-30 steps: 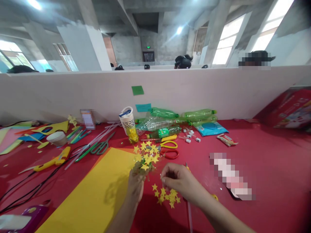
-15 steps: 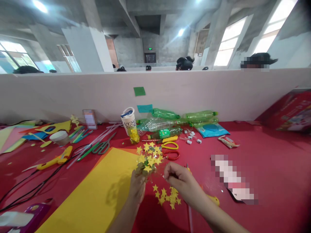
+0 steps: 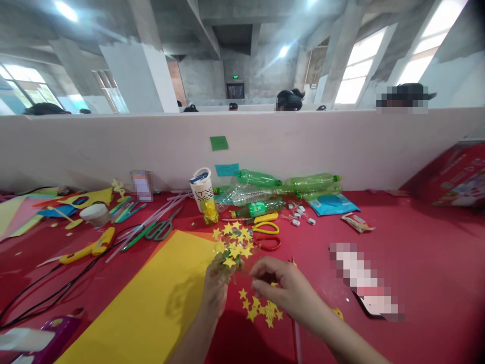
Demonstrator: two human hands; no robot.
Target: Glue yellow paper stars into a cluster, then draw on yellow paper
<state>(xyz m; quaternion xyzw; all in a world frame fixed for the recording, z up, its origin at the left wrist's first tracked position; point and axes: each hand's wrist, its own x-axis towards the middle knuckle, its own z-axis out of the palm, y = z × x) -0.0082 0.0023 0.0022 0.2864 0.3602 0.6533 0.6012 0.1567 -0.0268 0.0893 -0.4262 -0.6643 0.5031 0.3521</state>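
Observation:
My left hand (image 3: 217,283) is closed around the base of a star-covered plastic piece (image 3: 233,246), clear and green like cut bottle plastic, with several yellow stars on it. Just to its right is my right hand (image 3: 278,283), its fingers curled close to the clear edge; whatever they pinch, if anything, is too small to make out. A pile of loose yellow stars (image 3: 261,311) lies on the red table below the right hand. Under my left forearm is a large yellow sheet (image 3: 140,293), with an orange sheet's edge showing behind it.
Red-and-yellow-handled scissors (image 3: 267,236) and a white cup (image 3: 201,189) stand beyond the hands. Green plastic bottles (image 3: 261,178) lie along the white partition (image 3: 151,141). At left are a yellow glue gun (image 3: 89,246) with black cords and grey scissors (image 3: 162,227); a phone-like object (image 3: 366,278) lies right.
My right hand has shifted slightly left and down, nearer the star-covered plastic piece. My left hand keeps its hold almost unmoved. The view has tilted very slightly.

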